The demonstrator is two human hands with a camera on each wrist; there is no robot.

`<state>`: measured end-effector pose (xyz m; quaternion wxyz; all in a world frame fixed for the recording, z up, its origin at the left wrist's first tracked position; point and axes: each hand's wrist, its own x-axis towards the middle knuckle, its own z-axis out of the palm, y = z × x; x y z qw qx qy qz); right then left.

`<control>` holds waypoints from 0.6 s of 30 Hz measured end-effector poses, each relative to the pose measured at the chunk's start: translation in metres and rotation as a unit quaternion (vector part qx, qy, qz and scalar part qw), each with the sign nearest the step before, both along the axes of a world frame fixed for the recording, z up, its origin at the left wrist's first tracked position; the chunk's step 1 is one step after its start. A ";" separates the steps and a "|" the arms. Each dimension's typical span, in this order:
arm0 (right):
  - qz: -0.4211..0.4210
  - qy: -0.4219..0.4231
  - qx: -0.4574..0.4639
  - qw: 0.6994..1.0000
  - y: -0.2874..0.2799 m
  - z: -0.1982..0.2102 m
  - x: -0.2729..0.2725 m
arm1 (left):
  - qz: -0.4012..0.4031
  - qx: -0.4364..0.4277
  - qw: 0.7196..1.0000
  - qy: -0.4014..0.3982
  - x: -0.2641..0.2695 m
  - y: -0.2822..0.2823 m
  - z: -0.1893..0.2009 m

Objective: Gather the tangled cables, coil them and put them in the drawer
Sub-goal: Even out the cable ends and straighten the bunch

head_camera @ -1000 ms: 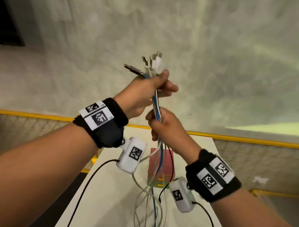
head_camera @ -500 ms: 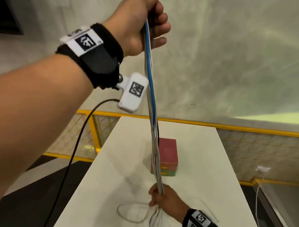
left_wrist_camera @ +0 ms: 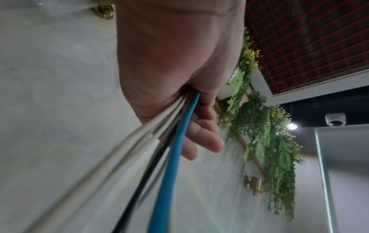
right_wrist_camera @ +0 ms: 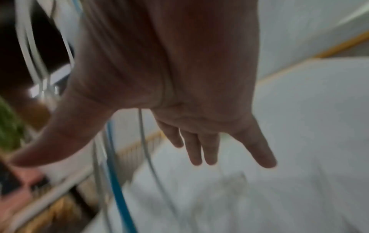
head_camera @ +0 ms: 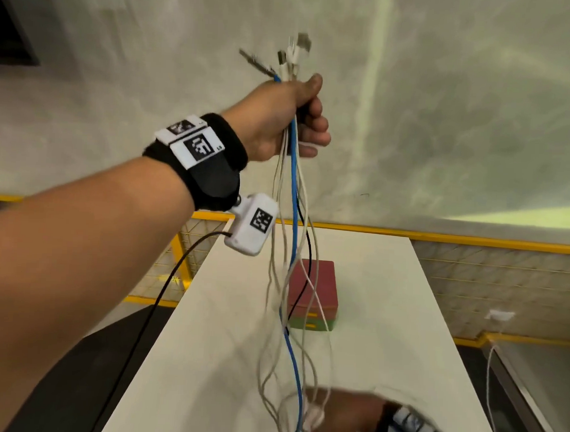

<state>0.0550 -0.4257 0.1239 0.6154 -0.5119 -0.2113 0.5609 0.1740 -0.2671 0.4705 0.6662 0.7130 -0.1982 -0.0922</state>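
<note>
Gripping plug ends in our raised left hand [head_camera: 283, 117], we let the white, blue and black cable bundle [head_camera: 292, 248] hang straight down; our right hand [right_wrist_camera: 179, 97], fingers spread and empty, sits beside its tail.

Right hand [right_wrist_camera: 179, 88] fills frame centre, palm toward lens, fingers [right_wrist_camera: 196, 151] straight and splayed toward 6 o'clock, thumb toward 8. Thin blue cable [right_wrist_camera: 117, 186] and pale grey-white cables [right_wrist_camera: 147, 151] hang past it from 11 toward 6; contact unclear through blur. Flat white tabletop [right_wrist_camera: 299, 141] lies behind, at 4.
</note>
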 end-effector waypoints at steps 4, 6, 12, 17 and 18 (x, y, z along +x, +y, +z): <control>-0.252 -0.316 -0.125 0.906 0.000 0.099 0.012 | -0.021 -0.003 0.998 0.063 -0.001 -0.008 -0.046; -0.347 -0.364 -0.151 0.851 0.010 0.160 0.028 | -0.021 -0.008 0.996 0.080 -0.004 -0.015 -0.070; -0.510 -0.371 -0.143 0.763 0.054 0.172 0.055 | 0.035 -0.058 0.992 0.104 -0.004 -0.021 -0.097; -0.596 -0.357 -0.117 0.710 0.075 0.120 0.037 | 0.020 -0.026 0.996 0.087 -0.010 -0.024 -0.088; -0.591 -0.337 -0.099 0.726 0.076 0.105 0.034 | 0.018 -0.036 0.996 0.076 -0.009 -0.025 -0.080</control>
